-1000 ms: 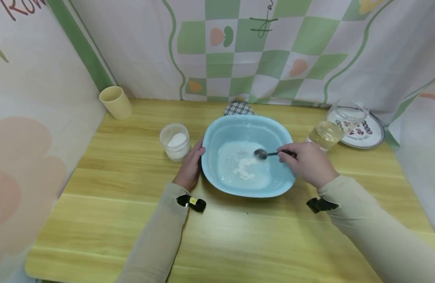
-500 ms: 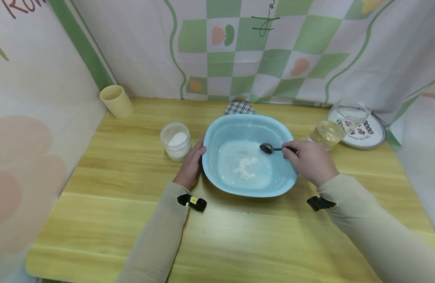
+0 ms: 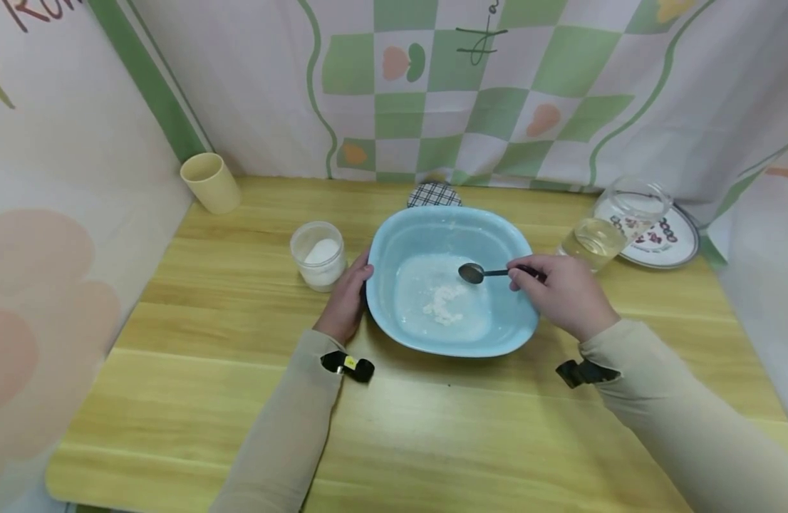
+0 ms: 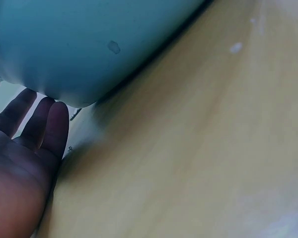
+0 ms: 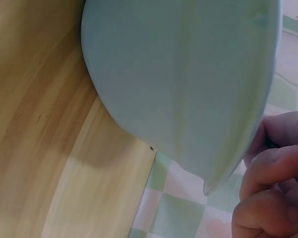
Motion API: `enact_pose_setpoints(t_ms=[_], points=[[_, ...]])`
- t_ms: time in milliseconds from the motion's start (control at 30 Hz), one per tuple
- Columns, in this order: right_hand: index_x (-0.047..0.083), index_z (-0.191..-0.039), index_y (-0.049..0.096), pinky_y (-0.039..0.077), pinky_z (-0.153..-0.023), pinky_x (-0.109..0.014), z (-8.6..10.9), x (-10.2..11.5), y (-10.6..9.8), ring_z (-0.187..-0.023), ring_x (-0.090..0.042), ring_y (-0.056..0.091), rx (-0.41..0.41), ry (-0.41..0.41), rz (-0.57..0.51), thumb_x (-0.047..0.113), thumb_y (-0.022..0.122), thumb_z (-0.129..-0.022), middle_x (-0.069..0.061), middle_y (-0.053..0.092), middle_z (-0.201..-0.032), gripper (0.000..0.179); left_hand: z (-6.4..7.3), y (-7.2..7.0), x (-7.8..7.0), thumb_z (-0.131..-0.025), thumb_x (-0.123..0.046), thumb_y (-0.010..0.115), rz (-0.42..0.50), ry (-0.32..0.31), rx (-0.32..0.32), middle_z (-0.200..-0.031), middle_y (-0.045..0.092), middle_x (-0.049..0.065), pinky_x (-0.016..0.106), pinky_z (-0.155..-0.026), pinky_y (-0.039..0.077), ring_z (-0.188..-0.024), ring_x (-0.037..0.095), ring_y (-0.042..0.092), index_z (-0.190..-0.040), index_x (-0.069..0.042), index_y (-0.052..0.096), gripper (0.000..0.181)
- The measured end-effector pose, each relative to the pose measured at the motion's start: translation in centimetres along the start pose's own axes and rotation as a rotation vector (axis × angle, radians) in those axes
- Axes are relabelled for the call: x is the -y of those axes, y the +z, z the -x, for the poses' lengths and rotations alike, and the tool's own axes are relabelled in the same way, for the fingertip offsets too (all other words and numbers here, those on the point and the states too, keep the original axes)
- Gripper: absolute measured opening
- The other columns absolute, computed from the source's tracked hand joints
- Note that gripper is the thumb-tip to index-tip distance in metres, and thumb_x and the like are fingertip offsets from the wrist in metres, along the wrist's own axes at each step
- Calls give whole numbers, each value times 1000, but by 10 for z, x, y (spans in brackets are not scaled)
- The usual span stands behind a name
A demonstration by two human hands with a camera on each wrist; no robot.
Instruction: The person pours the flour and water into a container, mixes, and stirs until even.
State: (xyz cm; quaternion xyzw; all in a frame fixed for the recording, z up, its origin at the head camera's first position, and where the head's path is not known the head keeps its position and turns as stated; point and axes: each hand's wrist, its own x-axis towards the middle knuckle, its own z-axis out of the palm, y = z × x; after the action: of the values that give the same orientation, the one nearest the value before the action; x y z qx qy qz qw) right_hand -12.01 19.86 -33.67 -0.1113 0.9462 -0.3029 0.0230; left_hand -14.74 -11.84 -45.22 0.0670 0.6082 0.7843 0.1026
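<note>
A light blue basin [image 3: 394, 324] stands on the table with white powder [image 3: 444, 305] and what looks like a little liquid at its bottom. My left hand [image 3: 345, 303] rests against the basin's left side, thumb at the rim; in the left wrist view its fairly straight fingers [image 4: 54, 126] touch the outer wall. Over the basin's right rim, my right hand [image 3: 563, 292] pinches a small dark spoon [image 3: 472, 273] by its handle. The spoon's bowl hangs inside the basin, above the powder. In the right wrist view the basin's wall hides the spoon's bowl.
Left of the basin stands a clear jar [image 3: 318, 267] of white powder. A yellow cup [image 3: 211, 184] is at the back left. Behind my right hand are a glass jug [image 3: 595, 239] of pale yellow liquid and a patterned plate [image 3: 679, 246]. A checked round item [image 3: 434, 194] lies behind the basin.
The spoon's bowl shifts slightly right, then back left over the powder, with my right hand following a little. The left hand keeps its place on the basin.
</note>
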Motion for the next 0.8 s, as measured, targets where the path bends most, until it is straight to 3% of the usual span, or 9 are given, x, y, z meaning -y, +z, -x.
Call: enact_pose_setpoints(t_ms=[233, 500, 800], points=[[2, -108, 75, 47, -51, -25, 10, -4, -1, -69, -17, 57, 7, -16, -32, 20, 62, -100, -7, 74, -87, 23, -1, 1, -1, -103, -23, 37, -6, 1, 4, -162, 32, -3, 31, -122, 20, -149, 12, 25, -158, -14, 31, 57], [10, -95, 77, 46, -54, -20, 24, -12, -6, -65, -8, 52, 23, -187, -39, 9, 69, -94, 3, 69, -81, 7, -1, 2, -2, -101, -25, 38, 0, 6, 5, -163, 30, -1, 31, -122, 20, -149, 13, 24, -159, -11, 30, 60], [15, -89, 76, 49, -60, -22, 26, -9, -5, -69, -8, 55, 95, -173, 25, 7, 66, -91, 6, 68, -82, 13, 0, 0, -2, -103, -24, 38, -5, -10, 1, -164, 28, 0, 33, -123, 17, -151, 14, 21, -159, -11, 29, 58]])
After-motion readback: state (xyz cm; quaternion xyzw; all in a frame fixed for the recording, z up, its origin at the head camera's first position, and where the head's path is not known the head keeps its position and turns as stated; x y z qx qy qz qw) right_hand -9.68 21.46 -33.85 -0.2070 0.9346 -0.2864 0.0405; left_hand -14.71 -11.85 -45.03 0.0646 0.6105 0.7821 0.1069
